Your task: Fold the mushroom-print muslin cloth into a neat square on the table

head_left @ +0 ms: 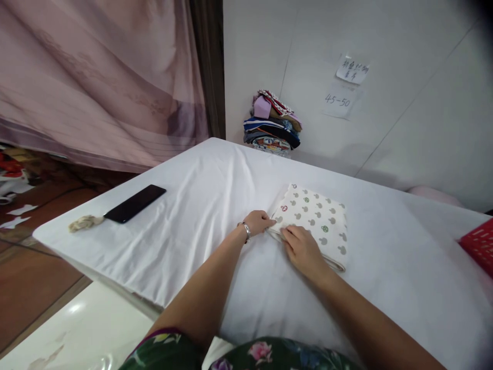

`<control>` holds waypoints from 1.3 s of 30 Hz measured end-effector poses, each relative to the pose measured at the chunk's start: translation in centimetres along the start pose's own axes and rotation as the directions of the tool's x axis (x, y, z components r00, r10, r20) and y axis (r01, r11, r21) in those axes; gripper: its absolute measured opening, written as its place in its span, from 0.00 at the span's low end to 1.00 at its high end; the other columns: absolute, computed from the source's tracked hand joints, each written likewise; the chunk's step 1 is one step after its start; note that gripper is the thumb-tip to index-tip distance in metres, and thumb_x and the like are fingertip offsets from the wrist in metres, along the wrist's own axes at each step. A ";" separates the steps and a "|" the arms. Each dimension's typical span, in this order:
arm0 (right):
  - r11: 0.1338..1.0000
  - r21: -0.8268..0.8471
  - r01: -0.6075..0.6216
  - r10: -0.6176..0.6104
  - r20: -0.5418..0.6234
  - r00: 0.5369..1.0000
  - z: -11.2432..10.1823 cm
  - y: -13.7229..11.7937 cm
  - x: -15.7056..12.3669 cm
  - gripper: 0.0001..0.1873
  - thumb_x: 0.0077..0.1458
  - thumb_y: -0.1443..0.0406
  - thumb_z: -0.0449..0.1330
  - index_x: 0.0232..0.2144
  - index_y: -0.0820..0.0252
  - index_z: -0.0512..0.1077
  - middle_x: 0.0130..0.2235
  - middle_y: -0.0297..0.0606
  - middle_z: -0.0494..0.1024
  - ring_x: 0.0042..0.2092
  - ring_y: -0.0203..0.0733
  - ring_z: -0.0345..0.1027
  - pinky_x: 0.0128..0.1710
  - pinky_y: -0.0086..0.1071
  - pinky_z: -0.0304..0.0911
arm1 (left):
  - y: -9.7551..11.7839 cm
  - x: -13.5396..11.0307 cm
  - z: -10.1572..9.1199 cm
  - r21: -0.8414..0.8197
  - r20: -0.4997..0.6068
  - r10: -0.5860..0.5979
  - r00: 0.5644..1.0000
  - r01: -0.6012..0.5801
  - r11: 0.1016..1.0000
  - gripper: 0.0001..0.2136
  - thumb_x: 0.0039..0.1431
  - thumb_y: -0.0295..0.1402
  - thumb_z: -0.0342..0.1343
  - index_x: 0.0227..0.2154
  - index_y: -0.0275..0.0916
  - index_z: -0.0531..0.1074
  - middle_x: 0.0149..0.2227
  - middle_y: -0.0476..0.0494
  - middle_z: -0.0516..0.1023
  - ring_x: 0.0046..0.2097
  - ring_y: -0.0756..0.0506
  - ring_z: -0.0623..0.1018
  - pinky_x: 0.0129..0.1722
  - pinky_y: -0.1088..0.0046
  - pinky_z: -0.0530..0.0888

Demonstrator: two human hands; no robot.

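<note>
A folded cream cloth [316, 218] with small grey, green and red prints lies on the white-covered table [200, 205]. My left hand [259, 222], with a bracelet at the wrist, pinches the cloth's near left corner with its fingers closed. My right hand [302, 247] rests on the cloth's near edge, fingers curled over the hem and pressing it down. Both forearms reach in from the bottom of the view.
A black phone [135, 203] with a braided cord charm [85, 222] lies near the table's left edge. A stack of folded clothes [272, 126] sits at the far edge against the wall. A red basket [479, 244] pokes in at the right. Pink curtain at left.
</note>
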State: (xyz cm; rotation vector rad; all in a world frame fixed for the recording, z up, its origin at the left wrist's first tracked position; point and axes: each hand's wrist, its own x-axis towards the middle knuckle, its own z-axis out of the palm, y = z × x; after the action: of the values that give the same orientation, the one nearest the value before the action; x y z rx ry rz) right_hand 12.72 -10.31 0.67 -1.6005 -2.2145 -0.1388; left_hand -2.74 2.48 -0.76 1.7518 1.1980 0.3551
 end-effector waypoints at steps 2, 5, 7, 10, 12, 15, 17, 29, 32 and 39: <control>1.000 0.024 0.019 -0.019 -0.001 1.000 -0.8 0.9 -1.7 0.16 0.58 0.68 0.47 0.47 0.57 0.67 0.43 0.44 0.71 0.43 0.47 0.63 0.41 0.41 0.62 | 0.1 0.0 -0.1 -0.002 0.005 -0.005 1.000 0.005 1.000 0.15 0.44 0.47 0.57 0.20 0.40 0.66 0.16 0.53 0.68 0.21 0.51 0.68 0.21 0.77 0.61; 1.000 0.003 -0.002 0.002 -0.038 0.999 -1.9 2.7 -5.2 0.17 0.58 0.67 0.47 0.48 0.57 0.67 0.45 0.44 0.71 0.45 0.47 0.64 0.43 0.42 0.62 | 0.3 -0.2 -0.2 -0.005 0.014 -0.012 1.000 0.012 1.000 0.14 0.45 0.45 0.57 0.20 0.40 0.65 0.16 0.53 0.68 0.20 0.52 0.66 0.20 0.77 0.61; 0.999 -0.039 -0.037 0.033 -0.083 0.996 -2.4 3.7 -7.6 0.16 0.58 0.66 0.48 0.48 0.57 0.68 0.44 0.44 0.71 0.45 0.48 0.64 0.44 0.43 0.62 | 0.6 -0.4 -0.3 -0.010 0.022 -0.013 1.000 0.014 1.000 0.14 0.46 0.44 0.57 0.20 0.39 0.64 0.16 0.53 0.68 0.20 0.52 0.66 0.20 0.78 0.61; 0.996 -0.074 -0.057 0.046 -0.145 0.988 -2.7 4.6 -10.2 0.16 0.58 0.66 0.49 0.48 0.58 0.67 0.45 0.45 0.72 0.46 0.48 0.64 0.45 0.44 0.62 | 1.1 -0.9 -0.4 -0.011 0.032 -0.015 0.999 0.016 1.000 0.14 0.46 0.44 0.57 0.20 0.39 0.64 0.16 0.53 0.67 0.20 0.52 0.65 0.20 0.78 0.61; 0.996 -0.067 -0.056 0.045 -0.156 0.987 -2.8 4.7 -10.9 0.17 0.58 0.67 0.50 0.49 0.58 0.66 0.46 0.45 0.71 0.47 0.48 0.64 0.46 0.44 0.62 | 1.4 -1.1 -0.5 0.001 0.027 -0.023 0.999 0.023 1.000 0.14 0.46 0.44 0.57 0.19 0.39 0.64 0.16 0.53 0.67 0.20 0.52 0.65 0.20 0.78 0.61; 0.996 -0.043 -0.081 0.075 -0.138 0.988 -2.9 4.4 -11.0 0.17 0.57 0.67 0.50 0.50 0.58 0.66 0.47 0.44 0.71 0.47 0.48 0.64 0.47 0.44 0.61 | 1.4 -1.1 -0.4 0.018 0.003 -0.033 0.999 0.033 0.999 0.14 0.46 0.44 0.57 0.19 0.39 0.64 0.16 0.53 0.67 0.20 0.52 0.65 0.20 0.77 0.61; 0.994 -0.028 -0.106 0.102 -0.130 0.986 -3.1 4.2 -10.7 0.17 0.57 0.67 0.50 0.49 0.58 0.67 0.47 0.44 0.71 0.47 0.47 0.64 0.47 0.44 0.61 | 1.2 -1.0 -0.3 0.016 -0.014 -0.026 1.000 0.027 1.000 0.14 0.46 0.45 0.57 0.20 0.39 0.64 0.17 0.52 0.68 0.20 0.52 0.66 0.20 0.77 0.61; 0.934 0.212 -0.287 0.327 -0.186 0.927 -4.0 4.5 -11.2 0.13 0.56 0.62 0.52 0.42 0.55 0.72 0.47 0.42 0.71 0.50 0.47 0.62 0.48 0.44 0.61 | 1.3 -0.6 0.1 0.024 -0.075 -0.042 0.996 0.044 0.999 0.15 0.46 0.42 0.58 0.35 0.40 0.68 0.35 0.49 0.76 0.22 0.53 0.72 0.23 0.77 0.66; 0.763 0.373 -0.527 0.613 -0.164 0.773 -3.9 5.4 -11.2 0.14 0.55 0.59 0.53 0.42 0.55 0.72 0.50 0.42 0.69 0.49 0.47 0.64 0.43 0.40 0.65 | 1.4 -0.6 0.1 0.032 -0.088 -0.029 0.996 0.032 0.999 0.17 0.47 0.42 0.57 0.39 0.39 0.68 0.37 0.47 0.76 0.22 0.53 0.72 0.24 0.77 0.67; 0.085 0.692 -0.717 0.859 0.313 0.404 -5.3 6.4 -8.9 0.33 0.51 0.57 0.59 0.57 0.62 0.56 0.31 0.37 0.73 0.30 0.39 0.69 0.32 0.35 0.69 | 2.0 -1.0 0.0 0.066 -0.081 -0.019 0.997 0.024 0.998 0.17 0.48 0.41 0.55 0.40 0.38 0.68 0.27 0.49 0.75 0.23 0.50 0.73 0.25 0.75 0.67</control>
State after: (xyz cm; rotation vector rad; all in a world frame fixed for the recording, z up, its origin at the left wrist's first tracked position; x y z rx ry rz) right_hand 22.36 -17.70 1.23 -1.8548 -0.6686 0.8466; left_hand -2.11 1.55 1.14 1.7948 1.2984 0.3801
